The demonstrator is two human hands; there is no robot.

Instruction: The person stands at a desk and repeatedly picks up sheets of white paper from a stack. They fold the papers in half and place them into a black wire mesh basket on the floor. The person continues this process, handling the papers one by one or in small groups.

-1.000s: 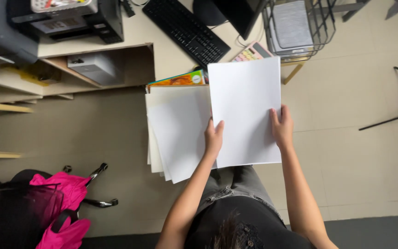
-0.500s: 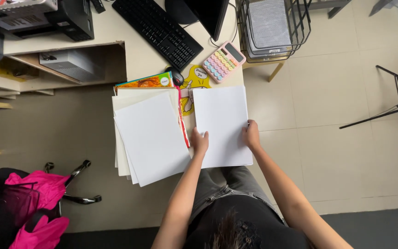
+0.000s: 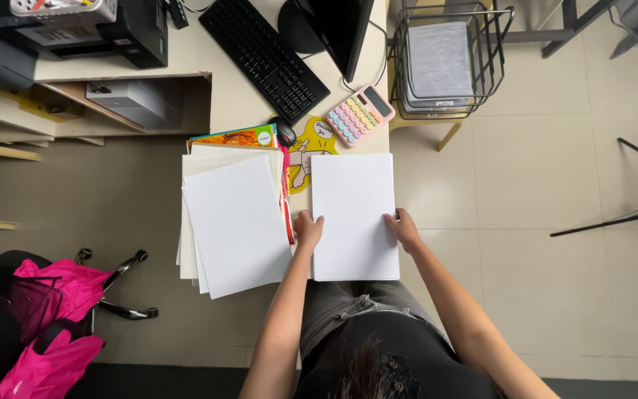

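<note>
— Hands first: what did you see of the grip?

— I saw the left hand [image 3: 307, 230] closed on the left edge of a white sheet stack [image 3: 354, 214], thumb on top and the other fingers curled under the edge, out of view. The right hand [image 3: 403, 227] pinched the right edge the same way, fingers bent tight against the paper. Neither grip was spread wide; both were clamped on the same stack, low down on its sides.

— Where did that stack lie?

— I read it as lying flat over the near edge of the pale surface [image 3: 223, 81], its lower part overhanging the person's lap. Whether it rested fully on the surface or was partly carried by the hands, I could not tell.

— What sat about it?

— Just to its left I noted a looser pile of white paper [image 3: 234, 222], fanned and slightly tilted, on top of a colourful book [image 3: 238, 137]. A red strip showed between the two stacks. Above the held stack lay a yellow mat [image 3: 311, 144], with a black mouse [image 3: 285, 134] on it and a pastel calculator [image 3: 362, 114] near its corner. Farther back I saw a black keyboard [image 3: 263, 53] and a wire basket [image 3: 448, 59], well apart from the hands.
</note>
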